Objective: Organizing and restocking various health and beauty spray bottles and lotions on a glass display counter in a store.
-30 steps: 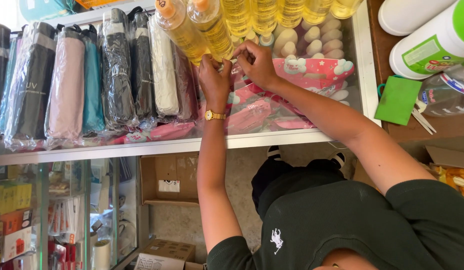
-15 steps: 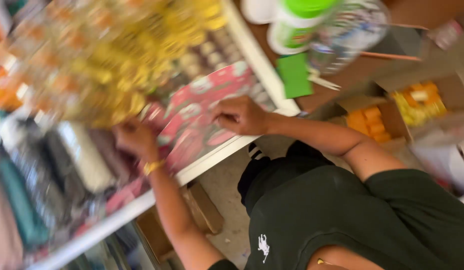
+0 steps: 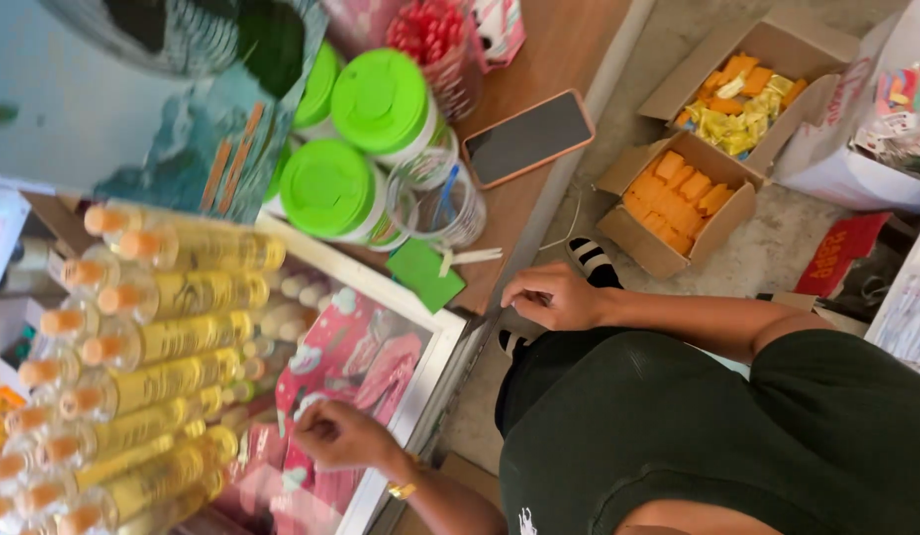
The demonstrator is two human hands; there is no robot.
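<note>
Dark green shirt (image 3: 698, 436) fills the bottom right. Left hand (image 3: 339, 434), gold wristwatch (image 3: 403, 489) on the wrist, rests on the white-framed glass display case (image 3: 442, 349). Its fingers are pinched narrow and I can't tell if anything is between them. Directly under it, below the glass: pink plastic packets (image 3: 366, 362). Just beside it, on top of the case, rows of clear yellow bottles with orange caps (image 3: 173, 342), lying flat. Right hand (image 3: 554, 295) is well apart from the left, at the case corner where it meets the brown wooden counter (image 3: 564, 40). Its fingers are curled, and I can't tell whether they grip the edge. Near it is a green square card (image 3: 423, 274). Further along the counter are 3 white tubs with round green lids (image 3: 326, 188) and a black phone in an orange case (image 3: 528, 137). Furthest out, on the concrete floor, 2 open cardboard boxes of orange and yellow packets (image 3: 678, 193).
</note>
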